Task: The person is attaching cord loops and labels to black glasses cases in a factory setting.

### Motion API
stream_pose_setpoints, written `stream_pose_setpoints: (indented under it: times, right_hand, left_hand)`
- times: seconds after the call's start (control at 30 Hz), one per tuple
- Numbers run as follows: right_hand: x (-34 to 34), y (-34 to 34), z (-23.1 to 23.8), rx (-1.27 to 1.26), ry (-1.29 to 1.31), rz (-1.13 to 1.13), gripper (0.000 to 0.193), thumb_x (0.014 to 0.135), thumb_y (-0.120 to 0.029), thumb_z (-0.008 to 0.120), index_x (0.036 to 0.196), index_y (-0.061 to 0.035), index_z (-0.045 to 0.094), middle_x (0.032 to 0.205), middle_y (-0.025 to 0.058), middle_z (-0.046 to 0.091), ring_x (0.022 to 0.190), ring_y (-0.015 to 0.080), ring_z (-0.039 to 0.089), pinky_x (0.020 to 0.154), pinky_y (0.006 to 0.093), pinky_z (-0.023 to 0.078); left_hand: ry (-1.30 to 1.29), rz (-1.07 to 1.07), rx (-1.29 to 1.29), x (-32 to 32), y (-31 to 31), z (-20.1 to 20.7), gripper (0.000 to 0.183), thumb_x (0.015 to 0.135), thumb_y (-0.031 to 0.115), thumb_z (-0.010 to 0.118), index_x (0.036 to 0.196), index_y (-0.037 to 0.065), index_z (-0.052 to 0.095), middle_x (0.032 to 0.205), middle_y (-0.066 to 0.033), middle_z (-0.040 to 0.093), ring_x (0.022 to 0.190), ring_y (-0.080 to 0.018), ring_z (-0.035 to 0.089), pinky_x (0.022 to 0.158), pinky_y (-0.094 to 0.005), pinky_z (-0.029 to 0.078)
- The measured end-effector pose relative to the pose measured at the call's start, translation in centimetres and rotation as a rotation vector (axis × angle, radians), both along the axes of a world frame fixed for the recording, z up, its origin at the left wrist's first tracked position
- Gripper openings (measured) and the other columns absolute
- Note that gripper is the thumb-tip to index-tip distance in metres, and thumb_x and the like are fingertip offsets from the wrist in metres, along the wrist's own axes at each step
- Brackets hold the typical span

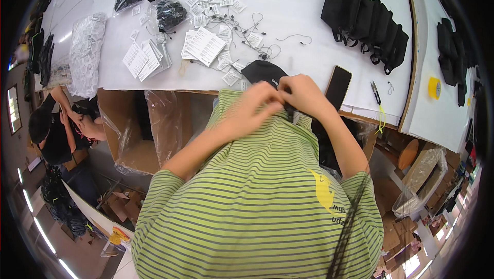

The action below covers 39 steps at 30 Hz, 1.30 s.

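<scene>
A black fabric item (263, 72) lies at the table's near edge, right in front of me. My right hand (304, 94) is closed at its near side, thumb and forefinger pinched on the fabric. Beside it, my left hand (253, 106) is smeared by motion, its fingertips close to the right hand's. Whether the left fingers grip anything cannot be made out. Just beyond the item lie thin black cords with small fasteners (267, 51) and white printed tags (224, 60). A dark phone (338, 86) rests to the right of my right hand.
White card stacks (206, 46) and bagged black cords (170, 14) occupy the table's left half. Black fabric pouches (365, 27) stand in a row at right, near small snips (376, 93) and yellow tape (435, 88). Open cartons (131, 147) sit below the edge. Another person (56, 129) is at left.
</scene>
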State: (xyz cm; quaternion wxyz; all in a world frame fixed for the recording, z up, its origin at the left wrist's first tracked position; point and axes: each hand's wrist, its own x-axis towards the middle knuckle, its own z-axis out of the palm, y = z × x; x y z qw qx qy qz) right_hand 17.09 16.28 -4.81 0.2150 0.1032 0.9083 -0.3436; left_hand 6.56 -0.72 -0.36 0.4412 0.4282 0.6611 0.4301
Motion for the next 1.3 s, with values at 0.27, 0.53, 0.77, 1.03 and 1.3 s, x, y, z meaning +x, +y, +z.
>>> stream_pose_setpoints:
  times: [0.27, 0.53, 0.77, 1.03, 1.3]
  right_hand:
    - [2.0, 2.8, 7.0, -0.848, 0.274, -0.519, 0.011, 0.091, -0.007, 0.052, 0.086, 0.0009, 0.047, 0.099, 0.012, 0.066, 0.086, 0.0085, 0.055, 0.078, 0.026, 0.046]
    - [2.9, 1.9, 12.3, -0.669, 0.36, -0.409, 0.005, 0.088, 0.001, 0.051, 0.087, 0.0023, 0.046, 0.095, 0.0143, 0.066, 0.083, 0.015, 0.062, 0.08, 0.0298, 0.049]
    - [3.1, 1.4, 13.5, -0.63, 0.404, -0.328, 0.004, 0.086, 0.004, 0.051, 0.088, 0.0042, 0.048, 0.093, 0.0145, 0.066, 0.084, 0.0207, 0.064, 0.082, 0.0305, 0.049]
    - [3.4, -0.9, 12.0, -0.662, 0.436, -0.464, 0.007, 0.089, -0.002, 0.051, 0.093, 0.0043, 0.052, 0.093, 0.0131, 0.067, 0.084, 0.0148, 0.062, 0.082, 0.0298, 0.048]
    - [7.1, -0.7, 5.4, -0.784, 0.152, -0.373, 0.076, 0.074, -0.032, 0.074, 0.134, -0.0019, 0.039, 0.114, 0.0119, 0.056, 0.107, 0.0204, 0.052, 0.097, 0.0338, 0.038]
  left_hand:
    - [0.565, 0.113, 0.214, -1.4, -0.3, 0.5, 0.031, 0.074, 0.008, 0.069, 0.104, 0.009, 0.061, 0.109, -0.0026, 0.058, 0.105, -0.0233, 0.048, 0.089, -0.0361, 0.034]
    - [0.998, -0.071, 0.425, -3.2, 0.5, 2.1, 0.027, 0.065, 0.013, 0.071, 0.091, 0.01, 0.065, 0.095, 0.0007, 0.061, 0.097, -0.0181, 0.053, 0.084, -0.0344, 0.038]
    - [0.901, -0.152, 0.616, -3.5, 0.5, 3.7, 0.026, 0.06, 0.004, 0.066, 0.085, 0.002, 0.063, 0.083, -0.0039, 0.06, 0.078, -0.0211, 0.057, 0.069, -0.0324, 0.047]
    - [0.738, -0.193, 0.379, -2.9, -0.8, 4.3, 0.029, 0.056, 0.0, 0.065, 0.084, 0.003, 0.061, 0.077, -0.0078, 0.058, 0.067, -0.0231, 0.056, 0.06, -0.0341, 0.046]
    - [0.024, -0.203, -0.074, -4.3, -2.5, 4.7, 0.021, 0.074, 0.01, 0.069, 0.085, 0.001, 0.054, 0.111, -0.0129, 0.059, 0.087, -0.0234, 0.059, 0.076, -0.0306, 0.045]
